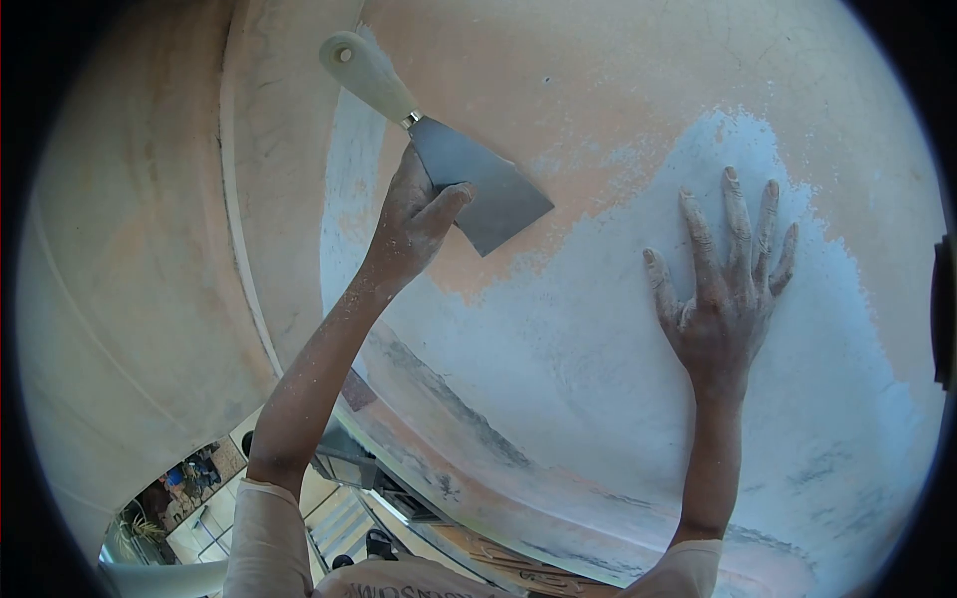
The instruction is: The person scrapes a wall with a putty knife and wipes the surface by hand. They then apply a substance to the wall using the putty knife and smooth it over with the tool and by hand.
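My left hand is closed on a wide putty knife, pinching its metal blade with the thumb across the face. The pale handle points up and to the left, away from my palm. Behind the blade, the fingers are mostly hidden. To the right, my right hand lies flat with fingers spread against a curved plastered wall. White powder coats both hands. Under the right palm the surface is whitish; bare peach-coloured patches show around the knife.
A vertical edge strip divides off a beige wall section on the left. Far below are a tiled floor, a plant and dark footwear. A dark object sits at the right border.
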Demonstrator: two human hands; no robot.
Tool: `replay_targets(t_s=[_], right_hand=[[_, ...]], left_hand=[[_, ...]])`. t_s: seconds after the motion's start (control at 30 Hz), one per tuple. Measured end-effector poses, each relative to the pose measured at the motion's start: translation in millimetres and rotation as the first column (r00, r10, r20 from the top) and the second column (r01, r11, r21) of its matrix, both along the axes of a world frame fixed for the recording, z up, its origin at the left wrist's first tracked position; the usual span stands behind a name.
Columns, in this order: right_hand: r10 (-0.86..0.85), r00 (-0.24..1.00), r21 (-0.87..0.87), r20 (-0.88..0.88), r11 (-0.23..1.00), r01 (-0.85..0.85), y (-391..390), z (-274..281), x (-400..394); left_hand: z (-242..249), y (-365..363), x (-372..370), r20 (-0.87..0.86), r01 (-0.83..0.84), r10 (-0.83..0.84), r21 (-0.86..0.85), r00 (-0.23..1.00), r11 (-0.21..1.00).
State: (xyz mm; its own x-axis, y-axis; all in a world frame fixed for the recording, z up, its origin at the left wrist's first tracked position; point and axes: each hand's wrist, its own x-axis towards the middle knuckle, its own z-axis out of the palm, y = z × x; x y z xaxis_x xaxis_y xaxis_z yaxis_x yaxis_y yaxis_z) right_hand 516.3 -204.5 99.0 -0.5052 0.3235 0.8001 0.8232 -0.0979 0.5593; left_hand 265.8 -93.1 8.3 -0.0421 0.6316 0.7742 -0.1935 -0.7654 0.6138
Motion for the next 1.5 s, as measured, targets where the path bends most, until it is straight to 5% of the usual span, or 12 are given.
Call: replay_targets(t_s=[0.1, 0.3, 0.4, 0.7, 0.8, 0.9, 1.0, 1.1, 1.2, 1.5], right_hand=[[0.000, 1.000, 0.007, 0.003, 1.000, 0.000, 0.6, 0.4, 0.4], [0.008, 1.000, 0.016, 0.013, 1.000, -0.008, 2.4, -0.2, 1.2], [0.009, 1.000, 0.021, 0.011, 1.000, -0.009, 3.2, 0.4, 1.2], [0.016, 1.000, 0.014, 0.010, 1.000, -0.016, 3.3, 0.7, 0.7], [-0.006, 1.000, 0.003, 0.009, 1.000, 0.005, 2.2, 1.3, 0.0], [0.017, 1.000, 0.004, -0.001, 1.000, -0.017, 1.5, 0.8, -1.7], [0.013, 1.000, -0.005, -0.008, 1.000, -0.014, 1.6, 0.7, -1.5], [0.002, 1.000, -0.014, -0.013, 1.000, -0.002, 0.5, 1.3, -2.0], [0.007, 1.000, -0.017, -0.015, 1.000, -0.007, 0.5, 1.5, -2.4], [0.002, 1.000, -0.021, -0.013, 1.000, -0.002, 0.8, 1.1, -2.2]], left_hand=[[6.4, -6.6, 18.8, 0.156, -0.071, 0.057, 0.087, 0.986, 0.994], [4.6, -1.0, 37.2, 0.166, -0.180, 0.154, 0.157, 0.974, 0.971], [8.2, -2.5, 36.9, 0.054, -0.073, 0.062, 0.212, 0.997, 0.975], [16.1, 9.2, 28.9, 0.091, 0.018, -0.043, 0.262, 0.995, 0.965], [26.7, 6.1, 36.2, 0.216, -0.117, 0.062, 0.249, 0.974, 0.961], [38.1, 1.0, 33.0, 0.144, -0.200, 0.171, 0.223, 0.975, 0.954], [52.8, -3.9, 35.8, 0.104, -0.179, 0.163, 0.162, 0.981, 0.970], [63.4, 2.4, 35.4, 0.131, 0.002, -0.047, 0.319, 0.990, 0.948], [62.5, 7.5, 38.4, 0.202, -0.058, -0.033, 0.428, 0.979, 0.902], [32.2, 13.4, 40.5, 0.296, -0.040, 0.001, 0.126, 0.955, 0.991]])
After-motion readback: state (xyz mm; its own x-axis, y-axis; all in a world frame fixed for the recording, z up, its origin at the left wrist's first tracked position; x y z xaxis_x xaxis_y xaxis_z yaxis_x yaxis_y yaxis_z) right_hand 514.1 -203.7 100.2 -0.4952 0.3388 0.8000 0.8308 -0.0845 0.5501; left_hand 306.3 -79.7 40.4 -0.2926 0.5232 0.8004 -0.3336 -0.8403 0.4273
